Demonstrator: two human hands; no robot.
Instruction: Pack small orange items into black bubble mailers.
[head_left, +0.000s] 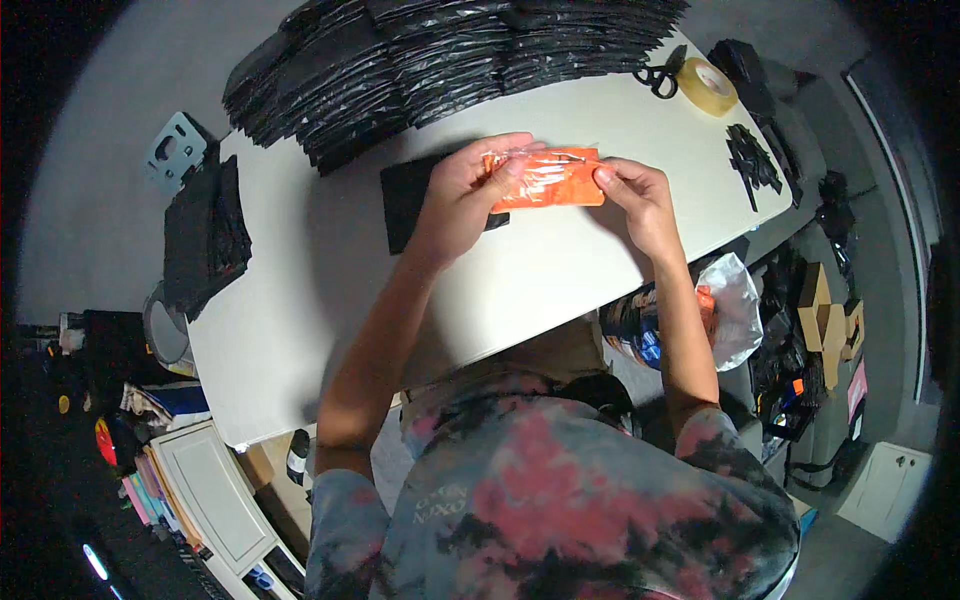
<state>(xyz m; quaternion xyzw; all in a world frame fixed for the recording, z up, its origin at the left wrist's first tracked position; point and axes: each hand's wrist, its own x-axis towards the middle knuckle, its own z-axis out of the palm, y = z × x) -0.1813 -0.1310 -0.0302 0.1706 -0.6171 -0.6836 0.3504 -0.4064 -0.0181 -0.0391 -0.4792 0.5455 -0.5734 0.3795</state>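
Above the white table (540, 262) I hold an orange packet in clear, shiny plastic (559, 184) with both hands. My left hand (472, 191) grips its left end, the thumb lying across the front. At the right end, my right hand (637, 191) pinches the packet between thumb and fingers. Beneath my left hand and the packet lies a flat black sheet or bag (405, 199) on the table, partly hidden by them. What the packet contains cannot be made out.
Large stacks of black plastic bags (450, 60) line the far edge. Black-handled scissors (660, 81) and a tape roll (706, 86) lie at the far right, near black scraps (752, 161). More black bags (206, 232) lie at the left edge. An open silvery bag (731, 311) stands below the right side.
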